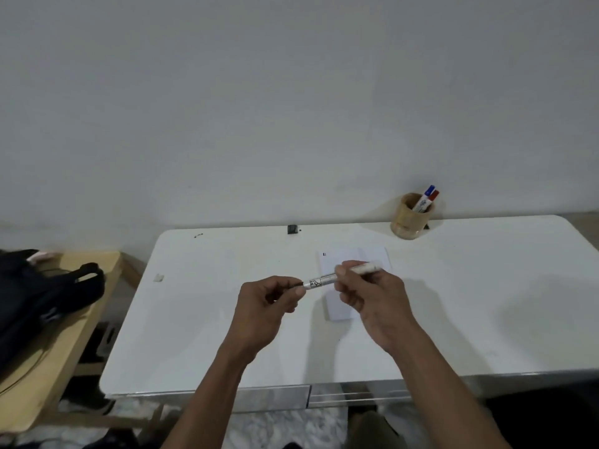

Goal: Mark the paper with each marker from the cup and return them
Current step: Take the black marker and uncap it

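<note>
A white marker [337, 276] is gripped by the left hand [265, 306] at its dark end and the right hand [372, 299] mid-barrel, above the paper [356, 257].

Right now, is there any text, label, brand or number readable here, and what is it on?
No text can be read.
Held marker: a boxed black logo on the barrel, too blurred to read.
Markers in the cup: printed barrels, too small.
Paper: two short black strokes, no words.
</note>
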A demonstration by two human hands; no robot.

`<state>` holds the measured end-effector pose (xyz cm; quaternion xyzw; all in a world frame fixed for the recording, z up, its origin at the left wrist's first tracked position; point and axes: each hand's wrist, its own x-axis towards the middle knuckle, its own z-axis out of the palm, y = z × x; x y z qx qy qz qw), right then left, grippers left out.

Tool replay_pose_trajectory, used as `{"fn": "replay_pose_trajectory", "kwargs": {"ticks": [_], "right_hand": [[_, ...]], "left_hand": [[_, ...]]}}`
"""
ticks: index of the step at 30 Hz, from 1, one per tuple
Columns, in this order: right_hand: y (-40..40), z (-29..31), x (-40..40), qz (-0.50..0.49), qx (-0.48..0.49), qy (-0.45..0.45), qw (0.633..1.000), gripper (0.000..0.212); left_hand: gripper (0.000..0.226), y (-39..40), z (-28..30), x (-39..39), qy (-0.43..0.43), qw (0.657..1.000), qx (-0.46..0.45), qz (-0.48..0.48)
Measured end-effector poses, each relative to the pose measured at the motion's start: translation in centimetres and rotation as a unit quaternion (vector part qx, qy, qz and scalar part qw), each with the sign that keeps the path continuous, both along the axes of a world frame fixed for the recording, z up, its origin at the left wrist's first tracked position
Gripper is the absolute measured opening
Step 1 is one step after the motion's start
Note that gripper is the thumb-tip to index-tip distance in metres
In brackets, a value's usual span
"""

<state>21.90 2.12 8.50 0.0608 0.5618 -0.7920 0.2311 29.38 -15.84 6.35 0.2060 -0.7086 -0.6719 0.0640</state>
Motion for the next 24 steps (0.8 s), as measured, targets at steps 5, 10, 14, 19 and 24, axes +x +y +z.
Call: {"fn": "replay_pose_trajectory", "kwargs": {"ticks": [5,10,14,19,24], "right_hand": [[-1.0,-1.0,1.1,0.041,0.033,0.031,0.998,0.011],[-0.2,-2.1,-0.7,0.035,0.023,0.042,0.998,0.019],[1.2,-2.9,-4.1,-0.012,-0.002,0.025,1.0,0.011],[1.1,-4.5,-7.3,-0.03,0.026,0.013,0.999,0.01],[0.7,-6.8,-10.0,-0.068,0.042,-0.017,0.997,0.014]], "left_hand": [[0.021,0.7,-0.3,-0.3,-0.011,0.998,-0.045,-0.043],[0.028,0.0,-1.4,-1.2,-0.048,0.997,0.033,-0.054],[0.023,-1.7,-3.0,-2.7,-0.096,0.995,0.01,-0.021],[0.01,-2.4,-4.8,-7.1,-0.142,0.978,-0.144,0.054],[0.011,-3.2,-7.4,-13.1,-0.161,0.948,-0.267,0.07]]}}
